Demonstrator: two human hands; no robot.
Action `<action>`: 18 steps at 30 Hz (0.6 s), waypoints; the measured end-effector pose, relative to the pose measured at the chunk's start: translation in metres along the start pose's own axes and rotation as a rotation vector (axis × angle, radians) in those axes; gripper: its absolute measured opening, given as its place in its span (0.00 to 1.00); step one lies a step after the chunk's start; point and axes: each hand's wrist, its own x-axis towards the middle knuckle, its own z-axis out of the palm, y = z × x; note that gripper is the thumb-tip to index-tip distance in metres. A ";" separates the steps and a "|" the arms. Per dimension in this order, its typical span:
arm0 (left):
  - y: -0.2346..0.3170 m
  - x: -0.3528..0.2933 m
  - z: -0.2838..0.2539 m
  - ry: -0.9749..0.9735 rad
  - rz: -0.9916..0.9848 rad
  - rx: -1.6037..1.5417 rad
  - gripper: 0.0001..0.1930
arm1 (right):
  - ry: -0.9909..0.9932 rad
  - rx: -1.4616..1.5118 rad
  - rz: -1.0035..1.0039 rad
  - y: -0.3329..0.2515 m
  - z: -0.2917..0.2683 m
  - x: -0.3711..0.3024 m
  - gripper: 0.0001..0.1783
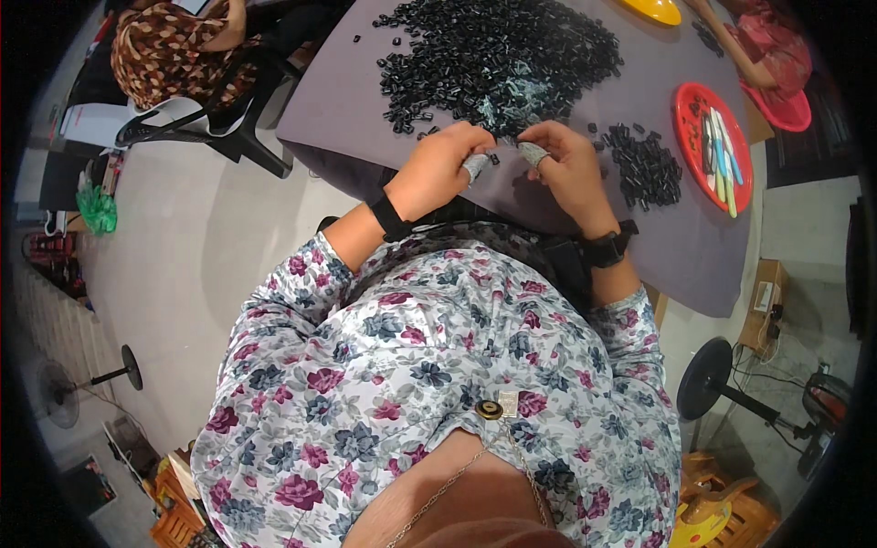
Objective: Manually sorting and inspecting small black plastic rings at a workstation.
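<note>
My left hand (441, 166) and my right hand (568, 173) meet over the table's near edge, fingertips pinched close together. Both thumbs wear a grey wrapping. A thin, pale, see-through bit (507, 142) shows between the fingertips; which hand grips it is too small to tell. One small black piece (494, 159) is by my left thumb, whether held or lying below I cannot make out. Just beyond my hands spreads a big heap of small black pieces (484, 50), with whitish clear scraps (519, 96) on its near side. A smaller pile of black pieces (642, 169) lies right of my right hand.
A red tray (747, 183) with several slim-handled tools (722, 155) sits on the grey-covered table (699, 242) at right. A yellow dish (656, 9) is at the far edge. Two other people sit at far left and far right. A black chair (260, 137) stands left.
</note>
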 end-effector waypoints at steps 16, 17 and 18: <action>0.007 0.007 -0.008 -0.130 0.042 0.272 0.15 | -0.060 -0.003 -0.060 0.018 0.005 -0.002 0.08; 0.007 0.007 -0.010 -0.139 0.020 0.255 0.15 | -0.059 0.004 -0.056 0.018 0.006 -0.003 0.08; 0.007 0.007 -0.012 -0.144 -0.004 0.238 0.16 | -0.062 0.008 -0.051 0.017 0.007 -0.002 0.07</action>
